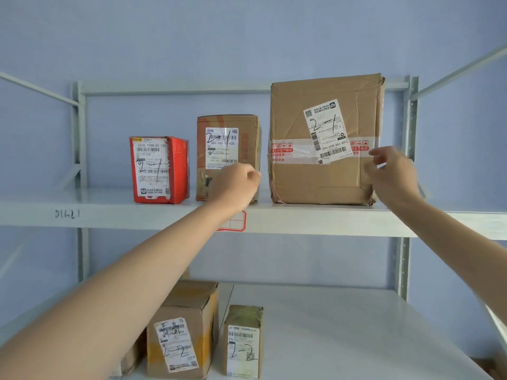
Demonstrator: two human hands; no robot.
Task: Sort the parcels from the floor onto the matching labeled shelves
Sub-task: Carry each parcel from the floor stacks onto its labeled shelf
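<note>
Head view: three parcels stand in a row on the upper shelf [109, 207], each hand-marked "2-1". A red box [160, 170] is toward the left end, a tall narrow carton [227, 144] stands at mid-shelf, and a large brown carton [325, 138] sits toward the right end, its base close to the shelf's front edge and its label facing out, tilted.

The large carton lies between the two hands. The left hand [233, 186] is loosely curled with nothing in it, low in front of the narrow carton and just off the large carton's lower-left corner. The right hand [392, 174] is at the carton's right edge, level with the tape band. Its fingers [377, 157] are bent and blurred, and whether they touch the cardboard I cannot tell. It seems to hold nothing.

The carton appears to be already resting on the shelf, so the hands read as either letting go of it or about to nudge it. The right hand is the nearer one for any push. The carton's broad face is square to the person, so a shove would go straight back toward the wall.

On the lower shelf [343, 325], at its left end, two cartons marked "2-2" stand side by side: a wide carton [189, 333] and a slim carton [242, 344].
</note>
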